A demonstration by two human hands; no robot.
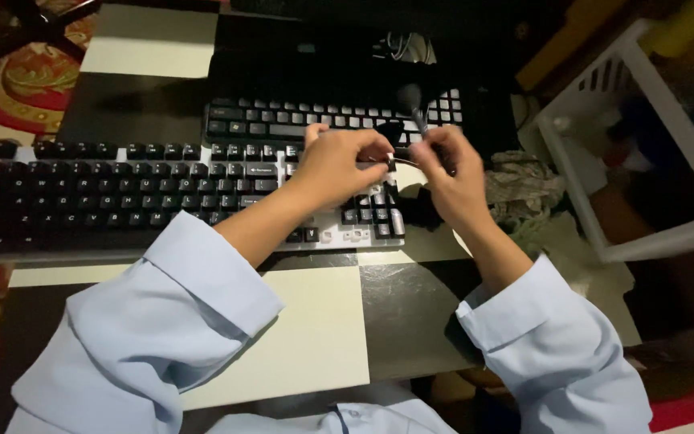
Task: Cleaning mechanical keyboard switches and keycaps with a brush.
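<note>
Both arms reach in over the near black-keyed keyboard with white base (pixel 122 201). Left hand (pixel 339 165) curls, fingers pinched on something too small to tell. Right hand (pixel 451 173) fingers clamp the small dark-bristled brush (pixel 414 103), bristles pointing far, above the keyboard's right end.

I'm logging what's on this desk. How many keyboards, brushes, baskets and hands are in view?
Keyboards: 2, the near keyboard and the far keyboard
Brushes: 1, the brush
Baskets: 1, the white basket
Hands: 2, left hand, right hand
Total: 6
</note>
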